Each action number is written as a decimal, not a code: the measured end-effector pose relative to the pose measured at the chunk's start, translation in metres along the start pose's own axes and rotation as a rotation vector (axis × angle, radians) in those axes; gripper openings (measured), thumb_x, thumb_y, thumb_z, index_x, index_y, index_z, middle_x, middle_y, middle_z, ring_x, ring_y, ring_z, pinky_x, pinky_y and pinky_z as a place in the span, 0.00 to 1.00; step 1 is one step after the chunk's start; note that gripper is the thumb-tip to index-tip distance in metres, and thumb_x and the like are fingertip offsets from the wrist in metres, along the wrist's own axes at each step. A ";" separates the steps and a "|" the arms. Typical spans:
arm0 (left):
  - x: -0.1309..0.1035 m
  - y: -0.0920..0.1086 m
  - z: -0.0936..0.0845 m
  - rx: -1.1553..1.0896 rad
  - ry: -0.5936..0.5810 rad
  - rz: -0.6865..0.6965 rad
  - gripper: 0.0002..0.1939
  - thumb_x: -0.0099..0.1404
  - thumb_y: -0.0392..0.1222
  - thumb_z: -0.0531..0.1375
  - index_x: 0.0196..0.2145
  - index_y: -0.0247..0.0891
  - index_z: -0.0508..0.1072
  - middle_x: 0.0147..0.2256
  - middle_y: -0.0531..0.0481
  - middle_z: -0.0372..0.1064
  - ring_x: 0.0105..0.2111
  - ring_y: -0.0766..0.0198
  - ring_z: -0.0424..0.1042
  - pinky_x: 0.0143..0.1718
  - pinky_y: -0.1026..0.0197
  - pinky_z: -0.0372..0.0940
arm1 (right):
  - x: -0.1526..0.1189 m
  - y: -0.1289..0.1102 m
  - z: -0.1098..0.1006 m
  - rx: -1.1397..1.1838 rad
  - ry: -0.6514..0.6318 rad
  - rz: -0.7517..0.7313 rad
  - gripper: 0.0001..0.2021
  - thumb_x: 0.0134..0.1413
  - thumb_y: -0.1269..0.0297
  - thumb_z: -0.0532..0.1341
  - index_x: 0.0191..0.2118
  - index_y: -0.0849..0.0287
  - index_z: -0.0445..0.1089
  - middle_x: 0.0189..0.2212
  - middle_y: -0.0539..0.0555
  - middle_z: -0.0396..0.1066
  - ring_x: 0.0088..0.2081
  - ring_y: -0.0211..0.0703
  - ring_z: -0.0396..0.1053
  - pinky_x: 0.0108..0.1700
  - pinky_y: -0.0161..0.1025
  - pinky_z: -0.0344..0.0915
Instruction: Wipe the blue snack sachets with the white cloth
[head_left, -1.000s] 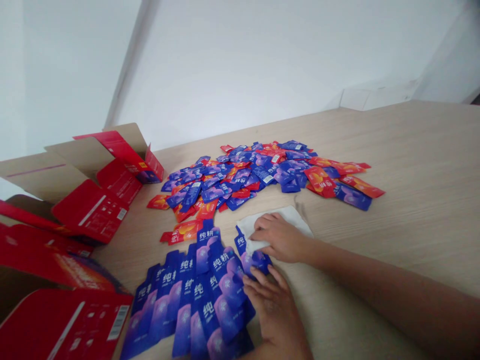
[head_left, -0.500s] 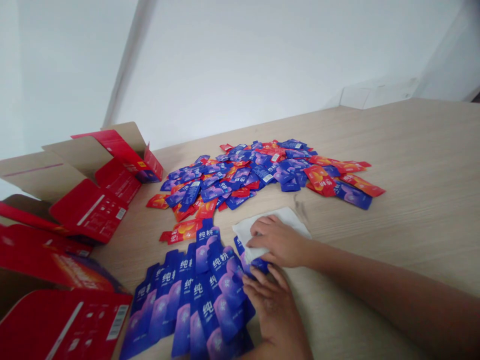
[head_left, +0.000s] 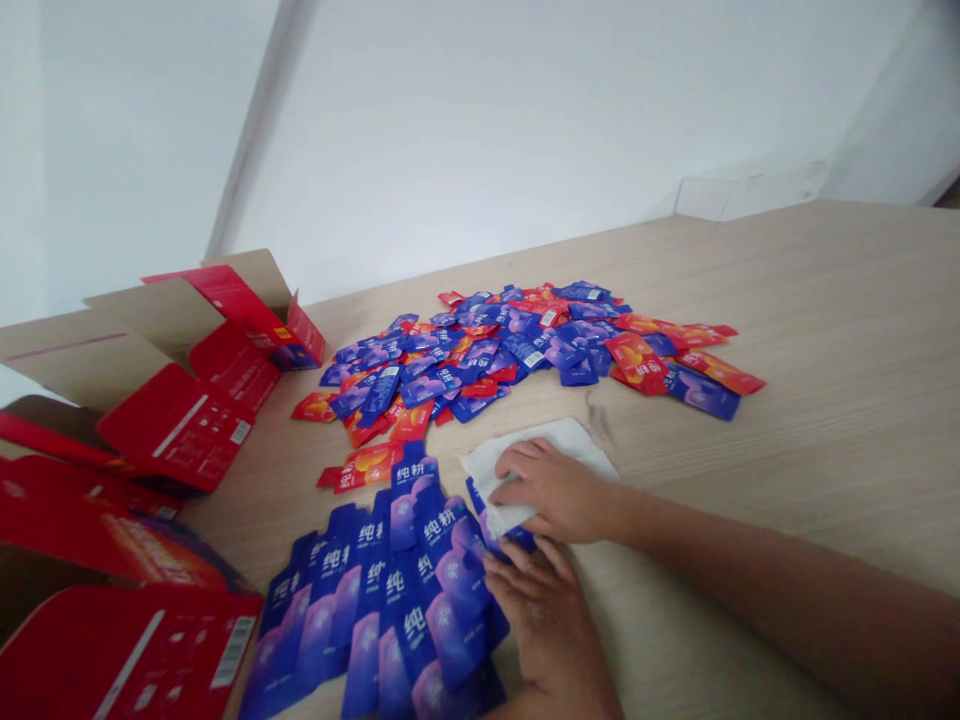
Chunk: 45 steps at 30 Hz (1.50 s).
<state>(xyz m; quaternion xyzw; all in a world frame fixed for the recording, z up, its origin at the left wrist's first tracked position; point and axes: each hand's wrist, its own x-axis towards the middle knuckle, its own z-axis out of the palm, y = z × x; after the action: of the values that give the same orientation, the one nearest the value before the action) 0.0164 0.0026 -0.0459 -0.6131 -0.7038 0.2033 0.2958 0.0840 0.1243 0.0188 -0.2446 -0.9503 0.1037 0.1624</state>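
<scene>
A folded white cloth point(head_left: 577, 440) lies under my right hand point(head_left: 559, 488), whose bent fingers press it down over part of a blue-purple sachet point(head_left: 517, 535). My left hand point(head_left: 541, 615) touches the near end of that same sachet with its fingers stretched and a little apart; its thumb is hidden. To the left, several blue-purple sachets point(head_left: 405, 600) are spread face up in overlapping rows on the wooden table point(head_left: 735, 480). Part of the sachet between my hands is covered by the cloth and fingers.
Behind my hands spreads a loose pile of mixed blue and red-orange sachets point(head_left: 480, 350). Several open red cardboard boxes point(head_left: 180, 425) line the left side, flaps out. A white wall point(head_left: 525, 130) rises behind the table, with a white box-like object point(head_left: 742, 195) at the far right.
Almost nothing differs. The cloth and my right hand sit very slightly lower in view, along with the rest of the scene; my left hand keeps its place on the sachet.
</scene>
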 end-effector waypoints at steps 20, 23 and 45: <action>-0.003 0.002 0.001 0.006 0.017 -0.002 0.21 0.58 0.36 0.56 0.51 0.43 0.70 0.50 0.32 0.68 0.47 0.41 0.69 0.51 0.35 0.57 | 0.001 0.000 0.005 0.028 0.003 0.054 0.17 0.51 0.60 0.62 0.48 0.53 0.70 0.48 0.56 0.64 0.50 0.50 0.57 0.52 0.48 0.49; -0.002 -0.001 0.000 0.007 0.026 0.000 0.22 0.57 0.34 0.56 0.50 0.43 0.70 0.49 0.31 0.68 0.47 0.41 0.69 0.50 0.36 0.58 | 0.001 0.011 0.004 0.000 0.042 0.163 0.16 0.51 0.61 0.63 0.47 0.55 0.70 0.46 0.57 0.65 0.49 0.49 0.58 0.50 0.47 0.51; -0.001 -0.012 -0.006 0.033 0.069 0.033 0.20 0.60 0.35 0.54 0.48 0.46 0.71 0.47 0.32 0.70 0.45 0.45 0.71 0.46 0.42 0.63 | -0.002 0.015 -0.001 -0.023 0.115 0.180 0.17 0.52 0.61 0.62 0.49 0.55 0.69 0.49 0.59 0.63 0.52 0.51 0.56 0.52 0.49 0.50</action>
<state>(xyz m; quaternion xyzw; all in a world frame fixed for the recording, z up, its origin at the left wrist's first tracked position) 0.0113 -0.0005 -0.0336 -0.6263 -0.6795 0.1985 0.3266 0.0927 0.1365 0.0153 -0.3364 -0.9147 0.0928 0.2039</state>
